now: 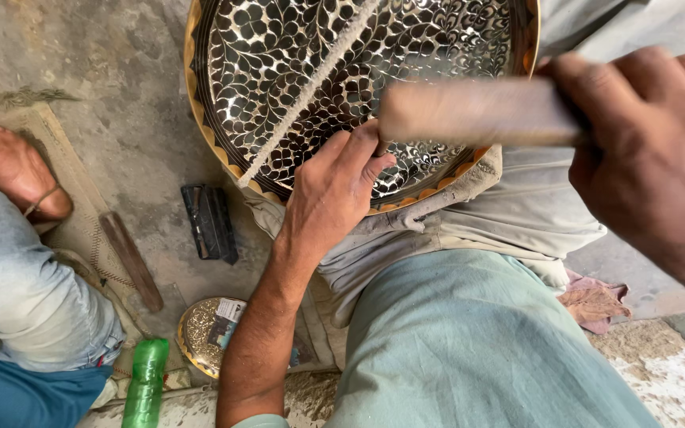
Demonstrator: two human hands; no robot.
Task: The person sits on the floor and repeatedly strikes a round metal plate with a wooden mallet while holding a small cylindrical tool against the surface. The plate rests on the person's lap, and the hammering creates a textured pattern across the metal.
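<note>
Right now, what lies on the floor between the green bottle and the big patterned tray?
In the head view, between the green bottle and the patterned tray lie a small round golden dish and a black block.

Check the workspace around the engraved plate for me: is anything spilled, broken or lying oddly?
Nothing looks spilled or broken. The round black-and-silver engraved metal plate rests tilted on the lap, steadied by the left hand. The right hand grips a blurred wooden tool. A green plastic bottle lies on the floor beside a small round brass dish.
</note>
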